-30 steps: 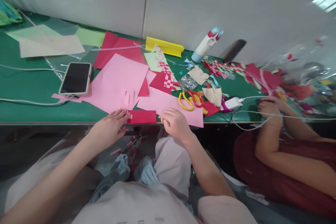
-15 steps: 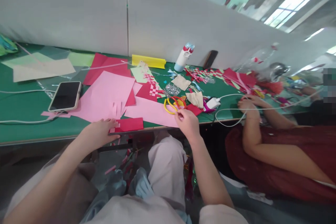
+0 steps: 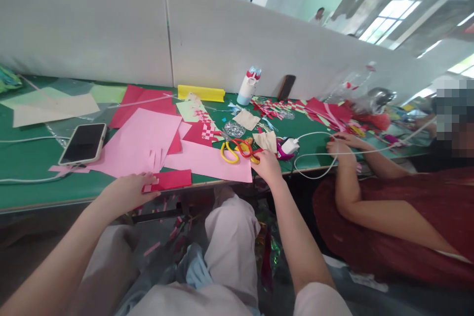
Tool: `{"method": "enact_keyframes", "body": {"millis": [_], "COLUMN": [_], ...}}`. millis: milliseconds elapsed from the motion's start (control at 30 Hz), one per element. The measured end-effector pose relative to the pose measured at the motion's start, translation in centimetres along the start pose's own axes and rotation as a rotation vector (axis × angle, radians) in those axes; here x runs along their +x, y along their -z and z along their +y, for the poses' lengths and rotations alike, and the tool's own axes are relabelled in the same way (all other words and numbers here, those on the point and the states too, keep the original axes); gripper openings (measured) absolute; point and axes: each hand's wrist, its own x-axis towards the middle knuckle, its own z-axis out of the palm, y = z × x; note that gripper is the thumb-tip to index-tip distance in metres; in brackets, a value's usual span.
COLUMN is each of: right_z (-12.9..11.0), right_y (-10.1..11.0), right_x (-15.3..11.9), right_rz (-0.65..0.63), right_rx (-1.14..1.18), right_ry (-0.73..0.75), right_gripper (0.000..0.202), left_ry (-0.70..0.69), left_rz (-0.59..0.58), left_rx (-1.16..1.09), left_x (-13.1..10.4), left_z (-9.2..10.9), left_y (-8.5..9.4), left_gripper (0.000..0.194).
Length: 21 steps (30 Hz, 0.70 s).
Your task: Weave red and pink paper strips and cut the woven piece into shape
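Note:
My left hand lies over the left end of a red paper strip at the table's front edge, fingers stretched and thumb apart. Small pink paper pieces show on the strip by its fingertips. My right hand is closed at the right end of a long pink paper, its fingertips on a small yellow object whose kind I cannot make out. Just left of that hand lie scissors with yellow handles and red-handled scissors. A large pink sheet lies beyond my left hand.
A phone with cables lies at left. A bottle and a dark phone stand by the partition. Cloth pouches, a white charger and woven paper scraps cover the middle. At right, a co-worker's hands are busy.
My right hand has shifted right, off the scissors' yellow handles, to the small yellow object. My left hand stays on the red strip. The view has turned slightly.

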Motion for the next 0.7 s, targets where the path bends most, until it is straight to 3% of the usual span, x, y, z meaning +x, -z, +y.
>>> {"method": "enact_keyframes", "body": {"millis": [200, 700], "right_z": [-0.1, 0.7], "right_y": [-0.1, 2.5], "right_x": [1.2, 1.7], "right_rz": [-0.041, 0.157], "right_rx": [-0.093, -0.273], "right_ry": [0.015, 0.027], "right_gripper": [0.019, 0.028], "left_ry": [-0.004, 0.013], "left_rz": [0.017, -0.014], "left_rx": [0.015, 0.042], "left_x": [0.0, 0.1], "left_z": [0.3, 0.4], "left_y": [0.3, 0.5], "left_gripper": [0.055, 0.060]}}
